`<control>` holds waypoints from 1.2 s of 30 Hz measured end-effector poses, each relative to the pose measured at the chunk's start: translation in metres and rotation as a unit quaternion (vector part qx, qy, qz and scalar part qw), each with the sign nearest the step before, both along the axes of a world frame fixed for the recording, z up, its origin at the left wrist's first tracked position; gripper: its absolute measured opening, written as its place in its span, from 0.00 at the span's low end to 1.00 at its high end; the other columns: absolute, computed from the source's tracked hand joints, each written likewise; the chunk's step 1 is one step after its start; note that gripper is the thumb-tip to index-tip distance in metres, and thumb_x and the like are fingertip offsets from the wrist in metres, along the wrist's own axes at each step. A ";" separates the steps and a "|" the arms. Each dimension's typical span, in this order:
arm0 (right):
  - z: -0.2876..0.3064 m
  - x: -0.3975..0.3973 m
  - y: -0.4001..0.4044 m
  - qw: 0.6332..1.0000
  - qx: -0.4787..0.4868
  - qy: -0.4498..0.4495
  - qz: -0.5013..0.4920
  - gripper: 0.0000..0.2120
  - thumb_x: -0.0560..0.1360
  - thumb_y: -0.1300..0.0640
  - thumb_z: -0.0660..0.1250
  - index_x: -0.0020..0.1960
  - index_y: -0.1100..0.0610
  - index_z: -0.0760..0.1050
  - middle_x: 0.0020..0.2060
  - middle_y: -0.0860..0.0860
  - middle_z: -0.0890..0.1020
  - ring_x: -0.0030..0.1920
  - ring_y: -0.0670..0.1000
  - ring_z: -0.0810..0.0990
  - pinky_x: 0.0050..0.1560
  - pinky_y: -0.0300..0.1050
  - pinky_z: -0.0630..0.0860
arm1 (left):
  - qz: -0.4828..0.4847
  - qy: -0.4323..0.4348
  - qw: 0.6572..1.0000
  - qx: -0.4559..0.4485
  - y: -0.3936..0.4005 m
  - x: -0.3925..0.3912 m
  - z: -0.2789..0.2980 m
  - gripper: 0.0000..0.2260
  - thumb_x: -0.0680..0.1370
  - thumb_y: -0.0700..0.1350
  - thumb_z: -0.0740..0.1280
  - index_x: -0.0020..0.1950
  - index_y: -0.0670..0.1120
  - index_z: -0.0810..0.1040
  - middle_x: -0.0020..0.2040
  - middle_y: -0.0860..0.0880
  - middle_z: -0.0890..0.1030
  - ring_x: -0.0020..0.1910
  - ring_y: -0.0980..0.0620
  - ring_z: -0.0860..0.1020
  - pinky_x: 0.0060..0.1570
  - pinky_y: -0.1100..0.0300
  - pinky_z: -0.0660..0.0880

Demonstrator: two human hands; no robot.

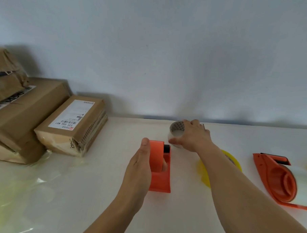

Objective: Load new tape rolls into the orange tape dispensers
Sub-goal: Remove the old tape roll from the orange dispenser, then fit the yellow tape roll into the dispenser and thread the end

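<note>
Left hand: the left hand (140,166) grips the near orange dispenser (160,167) from its left side, thumb laid along the top of the curved cover, a fingertip showing inside the frame on the far side.
Near orange dispenser: stands upright on the white table (96,193), black roller (166,149) at its far end; every other place here is told from this dispenser.
Right hand: the right hand (192,134) reaches past the dispenser's far end and closes over a clear tape roll (175,133), thumb against the near face, fingers draped over the top.
Clear tape roll: just beyond and to the right of the dispenser's roller, resting on the table close to the wall; the patterned inner core faces left.
Yellow tape roll: a yellow tape roll (204,168) lies flat to the right of the dispenser, largely covered by the right forearm.
Second orange dispenser: a second orange dispenser (278,180) lies on its side well to the right, open hub facing up.
Cardboard boxes: cardboard boxes (69,128) stacked well to the left, the nearest carrying a white shipping label (71,115).
Film: crumpled clear film (23,186) spreads on the table left of the dispenser, in front of the boxes.
</note>
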State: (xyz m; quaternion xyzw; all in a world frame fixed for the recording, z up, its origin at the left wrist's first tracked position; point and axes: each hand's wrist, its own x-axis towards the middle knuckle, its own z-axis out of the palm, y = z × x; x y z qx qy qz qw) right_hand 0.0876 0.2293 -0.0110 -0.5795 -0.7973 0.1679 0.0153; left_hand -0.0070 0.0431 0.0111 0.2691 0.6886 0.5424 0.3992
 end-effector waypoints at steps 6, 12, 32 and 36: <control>0.022 0.052 -0.042 0.982 0.046 0.165 -0.076 0.29 0.75 0.35 0.61 0.68 0.54 0.70 0.66 0.53 0.74 0.66 0.56 0.72 0.67 0.56 0.67 | 0.027 0.021 0.999 0.012 0.000 0.003 -0.009 0.34 0.80 0.64 0.46 0.42 0.41 0.82 0.37 0.47 0.86 0.30 0.59 0.79 0.34 0.63 0.69; 0.003 0.082 -0.100 0.994 0.056 0.013 -0.090 0.20 0.77 0.35 0.57 0.47 0.51 0.74 0.46 0.49 0.82 0.51 0.53 0.80 0.58 0.49 0.68 | 0.057 0.056 0.996 0.029 -0.003 0.016 -0.019 0.34 0.78 0.64 0.45 0.41 0.41 0.82 0.37 0.47 0.85 0.37 0.53 0.81 0.34 0.64 0.68; 0.021 0.063 -0.174 0.818 -0.238 0.511 -0.118 0.19 0.76 0.37 0.58 0.51 0.48 0.79 0.48 0.49 0.84 0.50 0.52 0.83 0.52 0.49 0.81 | 0.075 -0.001 0.997 0.002 -0.036 0.056 -0.010 0.18 0.81 0.60 0.50 0.52 0.56 0.77 0.45 0.55 0.81 0.41 0.60 0.80 0.31 0.71 0.73; 0.013 0.053 -0.178 0.819 -0.254 0.500 -0.118 0.28 0.66 0.30 0.55 0.57 0.45 0.76 0.54 0.48 0.82 0.54 0.51 0.82 0.57 0.52 0.80 | 0.055 -0.029 0.998 -0.023 -0.039 0.053 -0.006 0.29 0.75 0.66 0.46 0.64 0.51 0.74 0.51 0.51 0.80 0.43 0.58 0.77 0.45 0.63 0.73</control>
